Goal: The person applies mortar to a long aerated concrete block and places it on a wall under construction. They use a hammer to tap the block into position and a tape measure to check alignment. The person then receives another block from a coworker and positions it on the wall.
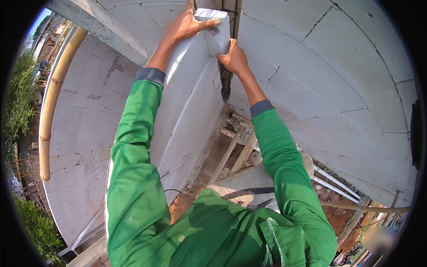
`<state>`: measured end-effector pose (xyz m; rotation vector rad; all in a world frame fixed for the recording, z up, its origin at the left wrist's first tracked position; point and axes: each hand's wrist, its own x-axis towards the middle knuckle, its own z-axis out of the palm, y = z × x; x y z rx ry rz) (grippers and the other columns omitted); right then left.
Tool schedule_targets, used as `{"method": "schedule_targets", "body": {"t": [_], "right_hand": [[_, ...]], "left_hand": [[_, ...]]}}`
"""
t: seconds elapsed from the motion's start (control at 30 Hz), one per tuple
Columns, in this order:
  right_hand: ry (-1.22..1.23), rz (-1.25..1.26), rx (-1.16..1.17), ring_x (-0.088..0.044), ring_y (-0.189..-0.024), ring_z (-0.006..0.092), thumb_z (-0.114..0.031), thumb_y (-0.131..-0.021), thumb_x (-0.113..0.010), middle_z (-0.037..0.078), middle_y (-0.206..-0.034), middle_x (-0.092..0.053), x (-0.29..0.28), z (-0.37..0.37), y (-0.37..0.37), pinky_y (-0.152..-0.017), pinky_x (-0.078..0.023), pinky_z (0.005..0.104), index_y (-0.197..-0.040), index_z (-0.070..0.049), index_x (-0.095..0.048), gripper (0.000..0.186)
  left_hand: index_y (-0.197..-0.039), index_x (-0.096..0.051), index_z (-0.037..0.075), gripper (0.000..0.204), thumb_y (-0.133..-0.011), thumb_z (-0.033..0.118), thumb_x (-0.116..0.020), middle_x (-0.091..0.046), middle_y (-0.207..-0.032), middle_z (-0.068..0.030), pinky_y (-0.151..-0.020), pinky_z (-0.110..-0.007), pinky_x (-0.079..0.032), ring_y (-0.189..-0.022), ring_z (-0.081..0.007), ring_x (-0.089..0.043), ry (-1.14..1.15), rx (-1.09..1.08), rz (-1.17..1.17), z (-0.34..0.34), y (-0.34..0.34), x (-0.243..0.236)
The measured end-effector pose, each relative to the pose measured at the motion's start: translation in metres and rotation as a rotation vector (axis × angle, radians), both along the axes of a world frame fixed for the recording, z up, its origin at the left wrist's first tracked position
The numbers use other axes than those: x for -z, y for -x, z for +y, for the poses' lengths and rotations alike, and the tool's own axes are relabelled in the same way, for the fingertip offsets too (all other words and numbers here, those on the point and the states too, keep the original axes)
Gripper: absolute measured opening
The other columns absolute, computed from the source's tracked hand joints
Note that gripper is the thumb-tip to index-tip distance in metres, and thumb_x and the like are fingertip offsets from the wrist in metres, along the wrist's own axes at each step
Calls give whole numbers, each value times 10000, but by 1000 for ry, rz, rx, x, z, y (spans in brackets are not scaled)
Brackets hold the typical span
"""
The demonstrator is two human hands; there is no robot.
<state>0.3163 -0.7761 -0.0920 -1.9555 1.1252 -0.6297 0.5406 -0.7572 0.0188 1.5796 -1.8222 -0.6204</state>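
Note:
Up at the top of the view, both my hands grip a small white lightweight concrete block point(219, 41). My left hand point(187, 24) lies along its left side, with the thumb across its near face. From the lower right, my right hand point(234, 58) pinches its edge. The block sits at the end of a pale block wall point(184, 107), against a narrow vertical gap where thin steel bars point(231, 6) show. Whether the block rests fully on the wall cannot be seen. Some fingertips are hidden behind it.
Another block wall point(320, 75) rises on the right. A bamboo pole point(55, 102) and a concrete beam point(104, 33) are on the left. Below lie timber pieces point(226, 155) and white pipes point(336, 183) over brown ground.

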Motion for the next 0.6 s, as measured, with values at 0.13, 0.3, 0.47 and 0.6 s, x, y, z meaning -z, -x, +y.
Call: {"method": "schedule_targets", "body": {"t": [0.13,0.3,0.47,0.6], "right_hand": [[96,-216,-1,-684,-1305,369,-120,-837,-741,243,-1401,-697,7,-13,2,-1084,-549,453,-1553,53,-489,779],[-54,-441,-38,-644,-1355,347,-43,-840,-670,224,-1397,-698,12,-19,9,-1127,-510,410,-1565,19,-543,738],[-124,-565,-38,-686,-1274,335,-18,-882,-643,194,-1333,-735,13,-16,10,-1090,-523,409,-1492,24,-620,613],[-470,-820,325,-717,-1171,290,-80,-978,-605,168,-1219,-777,26,-21,7,-1019,-548,406,-1328,66,-709,392]], "left_hand": [[-1208,-804,62,486,-937,465,-786,-822,-1141,-115,-1007,-407,-541,-1108,-256,-750,176,33,-30,10,8,-4],[-1210,-820,131,480,-920,507,-756,-821,-1147,-96,-1329,-538,-227,-1186,-305,-722,193,18,-266,11,28,-17],[-1178,-830,159,456,-901,513,-752,-818,-1127,-103,-1355,-579,-103,-1132,-367,-729,242,-31,-318,12,31,-21],[-1185,-827,165,446,-900,501,-758,-817,-1102,-114,-1344,-579,-162,-1126,-377,-729,222,-45,-284,10,33,-23]]}}
